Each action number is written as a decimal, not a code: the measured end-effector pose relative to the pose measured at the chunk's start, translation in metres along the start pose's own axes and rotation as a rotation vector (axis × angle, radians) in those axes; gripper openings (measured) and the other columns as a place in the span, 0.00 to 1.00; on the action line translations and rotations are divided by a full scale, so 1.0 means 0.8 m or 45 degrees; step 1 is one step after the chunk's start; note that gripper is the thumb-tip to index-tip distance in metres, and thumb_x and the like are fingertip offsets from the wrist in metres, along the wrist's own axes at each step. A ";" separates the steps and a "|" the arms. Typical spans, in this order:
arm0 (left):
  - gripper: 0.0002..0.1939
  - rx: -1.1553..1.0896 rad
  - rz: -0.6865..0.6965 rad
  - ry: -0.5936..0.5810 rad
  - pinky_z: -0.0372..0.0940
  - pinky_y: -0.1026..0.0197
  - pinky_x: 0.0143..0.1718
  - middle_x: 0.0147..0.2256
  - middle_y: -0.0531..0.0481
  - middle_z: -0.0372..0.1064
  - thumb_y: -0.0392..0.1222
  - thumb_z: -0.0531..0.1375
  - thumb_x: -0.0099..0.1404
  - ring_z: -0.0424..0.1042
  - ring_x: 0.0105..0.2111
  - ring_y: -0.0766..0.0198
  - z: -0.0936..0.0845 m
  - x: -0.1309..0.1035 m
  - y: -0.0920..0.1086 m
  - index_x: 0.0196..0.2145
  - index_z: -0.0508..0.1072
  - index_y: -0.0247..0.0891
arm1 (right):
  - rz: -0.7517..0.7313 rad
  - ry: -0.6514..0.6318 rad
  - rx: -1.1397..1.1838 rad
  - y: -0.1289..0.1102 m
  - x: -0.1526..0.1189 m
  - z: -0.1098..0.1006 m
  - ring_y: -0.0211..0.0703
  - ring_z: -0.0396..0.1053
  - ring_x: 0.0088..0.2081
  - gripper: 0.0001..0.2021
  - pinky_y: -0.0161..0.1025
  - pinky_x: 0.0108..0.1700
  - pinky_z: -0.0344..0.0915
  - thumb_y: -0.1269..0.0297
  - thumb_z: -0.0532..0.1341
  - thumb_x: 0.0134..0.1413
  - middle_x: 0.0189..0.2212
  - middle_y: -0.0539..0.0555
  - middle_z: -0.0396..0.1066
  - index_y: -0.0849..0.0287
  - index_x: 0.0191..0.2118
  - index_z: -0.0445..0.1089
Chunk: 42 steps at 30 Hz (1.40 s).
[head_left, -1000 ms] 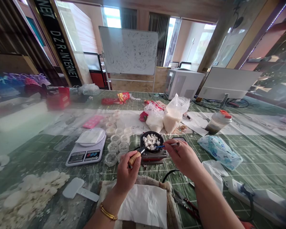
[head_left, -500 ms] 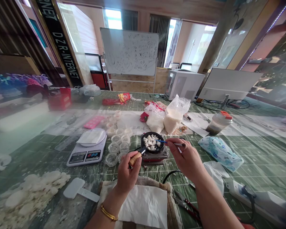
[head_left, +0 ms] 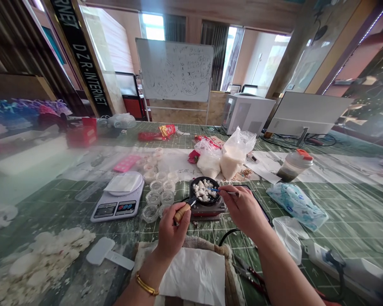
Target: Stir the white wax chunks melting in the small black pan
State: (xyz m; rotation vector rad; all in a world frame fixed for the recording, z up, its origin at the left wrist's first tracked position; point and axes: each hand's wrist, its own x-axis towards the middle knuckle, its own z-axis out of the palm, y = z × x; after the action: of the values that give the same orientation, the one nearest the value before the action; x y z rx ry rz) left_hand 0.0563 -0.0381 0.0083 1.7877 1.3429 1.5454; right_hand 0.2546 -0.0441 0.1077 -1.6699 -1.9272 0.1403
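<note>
My left hand (head_left: 173,229) is closed round the wooden handle of a small black frying pan (head_left: 194,203). White lumps (head_left: 204,191) lie in the pan, which sits over a small hot plate (head_left: 207,211). Between the fingertips of my right hand (head_left: 241,208) is a thin blue stick-like tool (head_left: 214,189), its tip among the lumps; its exact kind is not clear. A towel (head_left: 231,272) with a white paper sheet (head_left: 194,276) on it lies in front of me. Several clear cups (head_left: 153,197) stand left of the pan.
At left are a kitchen scale (head_left: 116,204), a white scraper (head_left: 105,253) and a heap of white flakes (head_left: 51,259). Behind the pan stand bags of white granules (head_left: 234,157). To the right lie a wipes pack (head_left: 296,206), scissors (head_left: 252,272) and a power strip (head_left: 319,255).
My right hand has shifted slightly left and down, with its fingers closer to the pan and the tool's tip still among the lumps. My left hand stays on the handle.
</note>
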 end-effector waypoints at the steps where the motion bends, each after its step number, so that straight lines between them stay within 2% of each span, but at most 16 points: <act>1: 0.12 -0.007 0.001 -0.002 0.68 0.59 0.39 0.37 0.45 0.71 0.44 0.57 0.62 0.72 0.36 0.61 0.000 0.000 0.000 0.41 0.70 0.37 | -0.009 0.032 0.008 0.001 0.000 0.001 0.46 0.68 0.43 0.15 0.44 0.48 0.56 0.59 0.48 0.61 0.35 0.53 0.75 0.55 0.42 0.71; 4: 0.12 -0.009 0.002 -0.005 0.67 0.59 0.39 0.37 0.45 0.71 0.44 0.57 0.62 0.72 0.36 0.61 0.000 0.000 0.000 0.42 0.70 0.37 | 0.007 0.089 0.006 0.006 0.004 0.007 0.46 0.67 0.45 0.15 0.45 0.49 0.56 0.59 0.49 0.61 0.39 0.53 0.75 0.55 0.45 0.69; 8: 0.12 0.032 0.009 -0.007 0.67 0.59 0.40 0.37 0.45 0.71 0.44 0.57 0.62 0.71 0.36 0.61 -0.001 0.001 -0.001 0.42 0.70 0.37 | 0.051 0.003 -0.038 0.011 0.010 0.016 0.48 0.68 0.43 0.15 0.47 0.48 0.56 0.60 0.49 0.61 0.37 0.54 0.75 0.55 0.44 0.70; 13: 0.12 0.015 0.013 -0.009 0.67 0.59 0.40 0.37 0.46 0.71 0.44 0.57 0.62 0.71 0.36 0.61 0.000 0.000 -0.003 0.42 0.70 0.38 | 0.027 0.098 -0.029 0.011 0.011 0.016 0.47 0.67 0.44 0.15 0.46 0.50 0.55 0.60 0.49 0.61 0.39 0.54 0.75 0.56 0.45 0.70; 17: 0.12 0.019 0.000 -0.011 0.66 0.59 0.41 0.37 0.46 0.70 0.44 0.58 0.62 0.71 0.37 0.61 0.000 0.000 -0.003 0.42 0.69 0.38 | 0.048 0.040 -0.059 0.010 0.010 0.013 0.48 0.68 0.44 0.14 0.48 0.50 0.55 0.61 0.49 0.61 0.37 0.55 0.75 0.57 0.43 0.70; 21: 0.12 0.013 0.000 -0.010 0.66 0.58 0.41 0.37 0.46 0.71 0.44 0.57 0.62 0.71 0.37 0.61 -0.001 -0.001 0.000 0.42 0.69 0.37 | 0.003 0.084 0.011 0.009 0.009 0.015 0.46 0.67 0.45 0.15 0.46 0.50 0.56 0.60 0.49 0.61 0.39 0.54 0.75 0.56 0.45 0.69; 26: 0.11 0.032 0.016 -0.014 0.66 0.59 0.41 0.37 0.45 0.71 0.44 0.57 0.62 0.71 0.37 0.61 -0.002 0.001 0.003 0.41 0.70 0.37 | -0.004 0.001 -0.006 0.008 0.008 0.020 0.47 0.67 0.45 0.14 0.48 0.49 0.56 0.60 0.50 0.61 0.38 0.54 0.75 0.54 0.44 0.70; 30: 0.11 0.019 0.019 -0.007 0.67 0.60 0.39 0.37 0.46 0.71 0.44 0.57 0.62 0.71 0.37 0.62 -0.001 0.001 0.002 0.41 0.69 0.37 | -0.054 0.091 0.008 0.009 0.006 0.018 0.46 0.67 0.45 0.14 0.47 0.50 0.56 0.59 0.49 0.61 0.39 0.54 0.75 0.55 0.44 0.70; 34: 0.11 0.036 0.020 -0.009 0.67 0.61 0.39 0.36 0.46 0.71 0.43 0.57 0.62 0.71 0.36 0.62 -0.001 0.000 0.000 0.42 0.69 0.38 | -0.044 0.030 -0.008 0.008 0.005 0.015 0.48 0.68 0.44 0.13 0.49 0.49 0.55 0.60 0.50 0.61 0.37 0.54 0.75 0.54 0.42 0.70; 38: 0.11 -0.007 0.011 -0.009 0.67 0.61 0.38 0.36 0.46 0.71 0.44 0.57 0.62 0.71 0.36 0.62 -0.001 0.000 0.001 0.41 0.69 0.37 | -0.071 0.099 0.048 0.004 0.005 0.018 0.46 0.67 0.44 0.14 0.47 0.49 0.56 0.60 0.50 0.61 0.39 0.54 0.74 0.54 0.44 0.70; 42: 0.11 0.008 0.005 -0.013 0.67 0.61 0.38 0.36 0.45 0.71 0.44 0.57 0.62 0.71 0.37 0.62 -0.001 0.000 0.001 0.41 0.69 0.37 | -0.059 0.022 0.042 0.003 0.005 0.019 0.46 0.67 0.44 0.13 0.47 0.49 0.56 0.61 0.50 0.60 0.38 0.53 0.74 0.53 0.44 0.70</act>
State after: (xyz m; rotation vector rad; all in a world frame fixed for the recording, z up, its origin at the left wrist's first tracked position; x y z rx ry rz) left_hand 0.0560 -0.0383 0.0094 1.8011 1.3411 1.5337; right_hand 0.2491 -0.0357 0.0955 -1.5987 -1.9393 0.1383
